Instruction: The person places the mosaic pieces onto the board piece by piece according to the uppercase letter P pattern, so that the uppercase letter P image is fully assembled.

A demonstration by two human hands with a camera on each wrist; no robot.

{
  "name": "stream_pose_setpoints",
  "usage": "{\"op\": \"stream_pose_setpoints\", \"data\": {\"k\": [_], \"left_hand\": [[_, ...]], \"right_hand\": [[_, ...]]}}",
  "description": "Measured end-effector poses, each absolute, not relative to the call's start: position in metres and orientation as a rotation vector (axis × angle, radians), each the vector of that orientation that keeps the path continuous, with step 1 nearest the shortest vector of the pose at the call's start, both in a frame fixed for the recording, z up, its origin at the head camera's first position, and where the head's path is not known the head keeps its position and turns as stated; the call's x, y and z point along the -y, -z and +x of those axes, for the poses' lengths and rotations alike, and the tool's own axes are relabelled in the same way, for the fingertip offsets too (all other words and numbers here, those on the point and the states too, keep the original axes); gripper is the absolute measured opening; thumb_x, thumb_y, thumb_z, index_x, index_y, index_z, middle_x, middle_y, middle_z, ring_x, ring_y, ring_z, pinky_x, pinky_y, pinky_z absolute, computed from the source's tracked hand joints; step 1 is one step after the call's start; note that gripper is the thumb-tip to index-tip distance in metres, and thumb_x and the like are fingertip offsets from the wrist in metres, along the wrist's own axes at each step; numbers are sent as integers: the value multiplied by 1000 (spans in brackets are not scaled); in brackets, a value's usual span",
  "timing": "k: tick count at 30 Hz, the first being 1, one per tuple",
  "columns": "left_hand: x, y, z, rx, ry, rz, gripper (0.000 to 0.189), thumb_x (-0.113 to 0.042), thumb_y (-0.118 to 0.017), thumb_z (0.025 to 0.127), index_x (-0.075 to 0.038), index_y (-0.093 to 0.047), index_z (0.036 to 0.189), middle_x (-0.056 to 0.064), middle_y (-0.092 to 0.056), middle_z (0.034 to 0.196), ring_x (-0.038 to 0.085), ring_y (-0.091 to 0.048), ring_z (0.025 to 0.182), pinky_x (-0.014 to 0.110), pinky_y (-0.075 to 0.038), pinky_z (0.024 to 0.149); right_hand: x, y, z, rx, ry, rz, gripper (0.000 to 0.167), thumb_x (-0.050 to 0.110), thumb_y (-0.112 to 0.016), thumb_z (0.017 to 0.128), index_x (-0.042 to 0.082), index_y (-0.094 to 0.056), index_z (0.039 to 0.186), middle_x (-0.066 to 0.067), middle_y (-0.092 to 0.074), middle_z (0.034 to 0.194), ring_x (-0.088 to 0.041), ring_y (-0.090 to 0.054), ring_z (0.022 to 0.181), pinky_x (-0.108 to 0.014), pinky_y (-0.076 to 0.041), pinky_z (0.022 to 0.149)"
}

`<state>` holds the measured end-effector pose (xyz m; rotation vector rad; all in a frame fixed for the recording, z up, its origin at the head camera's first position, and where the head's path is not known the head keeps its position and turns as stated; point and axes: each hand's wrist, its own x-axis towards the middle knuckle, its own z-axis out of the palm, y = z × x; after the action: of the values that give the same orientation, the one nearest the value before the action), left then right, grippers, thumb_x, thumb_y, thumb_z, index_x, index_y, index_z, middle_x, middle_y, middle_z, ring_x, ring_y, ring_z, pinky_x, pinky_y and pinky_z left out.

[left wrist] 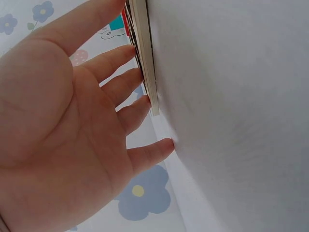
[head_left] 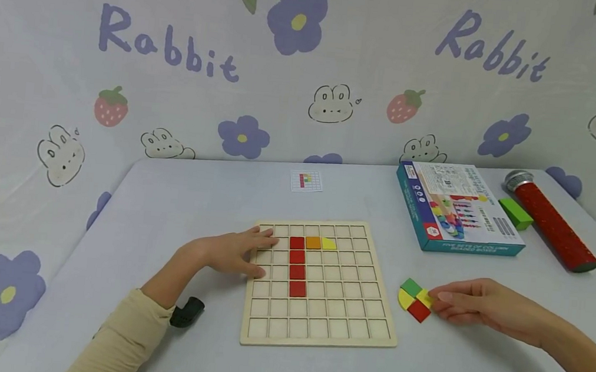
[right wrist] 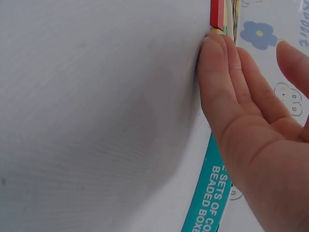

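Note:
A square wooden grid board (head_left: 318,345) lies flat on the table. In it sit a column of several red tiles (head_left: 297,271), an orange tile (head_left: 313,243) and a yellow tile (head_left: 329,244) with a cut or rounded corner. My left hand (head_left: 228,251) rests with spread fingers at the board's left edge. To the right of the board, my right hand (head_left: 485,306) touches a yellow piece (head_left: 425,298) with its fingertips; the right wrist view has its fingers straight and thumb apart. Against that piece lie a green tile (head_left: 411,287), a rounded yellow piece (head_left: 404,300) and a red tile (head_left: 419,311).
Behind the board lies a small pattern card (head_left: 306,181). At the back right are a teal-sided box (head_left: 473,219), a green block (head_left: 516,213) and a red microphone-shaped object (head_left: 555,223). A printed cloth (head_left: 177,104) hangs behind the table.

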<state>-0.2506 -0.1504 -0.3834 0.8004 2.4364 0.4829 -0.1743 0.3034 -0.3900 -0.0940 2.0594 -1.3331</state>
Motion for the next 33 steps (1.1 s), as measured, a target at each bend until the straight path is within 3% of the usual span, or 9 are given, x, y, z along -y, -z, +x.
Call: {"op": "stream_pose_setpoints", "data": {"k": [10, 14, 22, 33], "left_hand": [[149, 385, -251, -2441, -476, 787, 73, -35, -65, 91, -16, -28, 152, 4, -13, 158, 26, -1, 144, 52, -13, 111], [150, 385, -250, -2445, -481, 798, 73, -35, -65, 91, -15, -28, 152, 4, -13, 158, 26, -1, 144, 51, -14, 111], [150, 384, -250, -2450, -478, 803, 73, -34, -65, 91, -16, -29, 151, 4, -14, 158, 26, -1, 144, 51, -14, 111], [149, 385, -251, -2446, -480, 785, 73, -34, -65, 91, -17, -28, 152, 3, -12, 159, 25, 0, 144, 51, -13, 111]], "right_hand": [[-291, 390, -177, -2148, 1285, -130, 55, 29, -59, 96, -4, -46, 137, -19, -53, 131, -27, -54, 113, -38, -49, 88], [-286, 393, -177, -2219, 1274, -201, 54, 26, -65, 92, -3, -50, 134, -16, -60, 122, -27, -54, 111, -38, -49, 86], [-268, 396, -168, -2445, 1203, -345, 46, 15, -77, 80, -3, -61, 119, -10, -64, 106, -24, -58, 93, -23, -52, 75], [-257, 397, -164, -2621, 1032, -378, 39, 8, -80, 76, 4, -66, 112, -4, -61, 98, -21, -55, 90, -27, -52, 75]]}}
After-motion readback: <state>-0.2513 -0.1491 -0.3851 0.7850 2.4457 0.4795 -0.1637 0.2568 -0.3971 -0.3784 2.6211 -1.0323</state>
